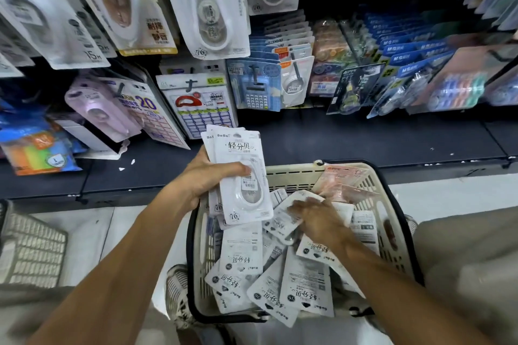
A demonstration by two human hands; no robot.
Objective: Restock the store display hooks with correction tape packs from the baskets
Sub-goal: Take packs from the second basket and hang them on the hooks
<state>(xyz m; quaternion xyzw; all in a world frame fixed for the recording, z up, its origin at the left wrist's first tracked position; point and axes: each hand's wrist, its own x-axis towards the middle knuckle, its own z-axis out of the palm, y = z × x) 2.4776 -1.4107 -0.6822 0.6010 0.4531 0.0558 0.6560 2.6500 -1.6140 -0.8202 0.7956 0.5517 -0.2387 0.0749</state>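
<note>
So the stack of white glossy correction tape packs (241, 176) is up in the left hand (201, 176), thumb curled across the front card and fingers behind. They're flat rectangular cards with a clear oval plastic blister, long axis running near-to-far, printed tops pointing at the far shelf, and the stack is fanned a bit at the top edge. It sits just above the far-left corner of the cream plastic lattice basket (372, 185) with its black handle, which is on the pale floor. Inside is a loose heap of more white packs (280, 283), lying flat at all angles, most with the print upside down from here. The right hand (314, 218) is down in that heap, blurry, resting on one tilted pack; can't tell if it's actually gripping it. Some pinkish packs (342, 179) lean in the far-right corner. Beyond the basket the dark shelf ledge (364, 140) has open room, and above it hang rows of carded stationery (201, 8). A second grey lattice basket (30, 249) sits at the left edge.
</note>
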